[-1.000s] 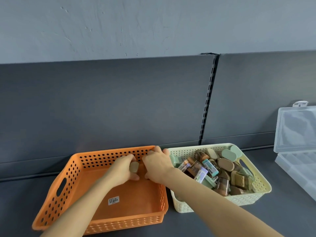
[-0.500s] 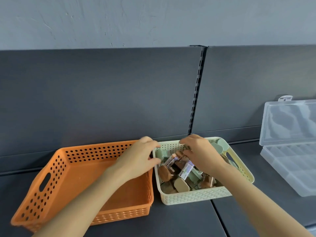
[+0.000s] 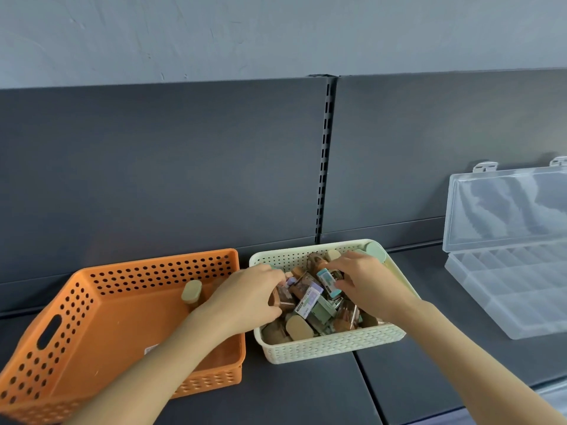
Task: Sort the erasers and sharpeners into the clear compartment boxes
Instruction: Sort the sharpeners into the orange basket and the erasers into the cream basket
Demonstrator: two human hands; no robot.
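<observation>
So the pile of erasers and sharpeners (image 3: pixel 310 305) is sitting in the cream basket (image 3: pixel 331 348), low and just right of centre in my head view, and I've got both hands in there. My right hand (image 3: pixel 368 283) comes in from 4 o'clock. Its fingers (image 3: pixel 340 266) and thumb are clamped on a teal-sleeved eraser (image 3: pixel 327 281) near the top of the heap, toward the basket's 12 o'clock side. My left hand (image 3: pixel 251 299) reaches in from 8 o'clock with its fingers curled down into the 9 o'clock edge of the pile, right up against a brown piece. Honestly I can't tell if they've actually closed on anything.

Just beside the cream basket at 9 o'clock is an orange basket (image 3: pixel 116 320). It has one tan oval eraser (image 3: pixel 191 291) near its far wall and a white sticker (image 3: pixel 150 349) on its floor, half hidden by my forearm. Out at 3 o'clock, well apart from the baskets, the clear compartment box (image 3: pixel 515 302) lies open on the dark counter (image 3: pixel 306 394), with its lid (image 3: pixel 503 207) standing up against the back panel. At 12 o'clock a slotted rail (image 3: pixel 322 179) runs up that panel, with a grey wall above it.
</observation>
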